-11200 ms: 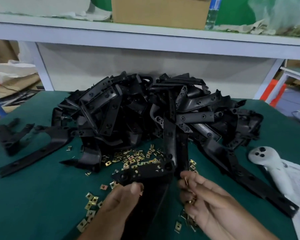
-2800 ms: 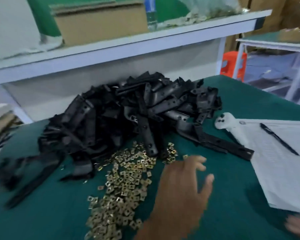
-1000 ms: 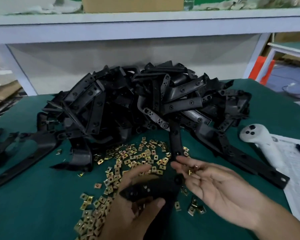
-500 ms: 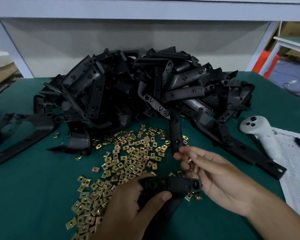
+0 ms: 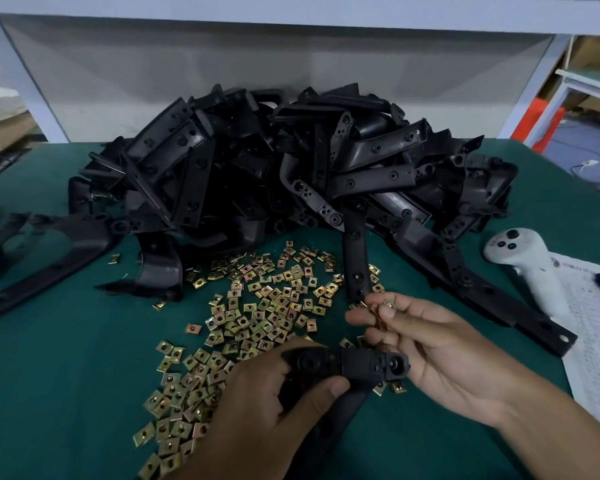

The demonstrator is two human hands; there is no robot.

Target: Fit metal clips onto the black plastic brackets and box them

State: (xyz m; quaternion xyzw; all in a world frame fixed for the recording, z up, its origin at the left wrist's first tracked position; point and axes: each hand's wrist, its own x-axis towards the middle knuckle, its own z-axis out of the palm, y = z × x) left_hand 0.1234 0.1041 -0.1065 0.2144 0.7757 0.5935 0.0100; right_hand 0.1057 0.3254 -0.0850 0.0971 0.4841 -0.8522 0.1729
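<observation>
Above the green desk (image 5: 49,393), the left hand (image 5: 267,407) grips a black plastic bracket (image 5: 354,367). Just beside it, the right hand (image 5: 440,355) pinches a brass-coloured metal clip (image 5: 386,305). Loose clips (image 5: 250,317) lie before the heaped black brackets (image 5: 274,174).

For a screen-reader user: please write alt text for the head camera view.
A person's left hand grips a black plastic bracket while the right hand pinches small brass-coloured metal clips above it. Behind, on the green table mat, lie loose clips and a large heap of black brackets.
</observation>
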